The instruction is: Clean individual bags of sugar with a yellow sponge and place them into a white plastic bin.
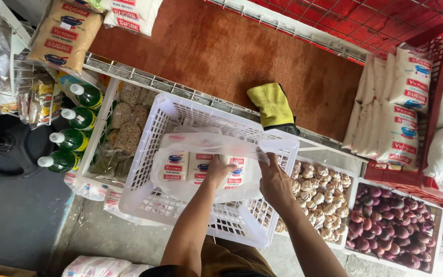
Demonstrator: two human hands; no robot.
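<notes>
Both hands grip a thin plastic bag point(201, 154) of sugar packs inside a white crate point(180, 205): left hand point(216, 172) on the packs, right hand point(273, 179) pinching the film, which could tear under the weight.

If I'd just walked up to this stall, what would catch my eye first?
Most likely the white plastic crate in the middle, where the left hand reaches into a clear bag of sugar packs while the right hand holds the bag's edge. Next, the purple onions at lower right beside the garlic, and the yellow cloth on the brown shelf above.
</notes>
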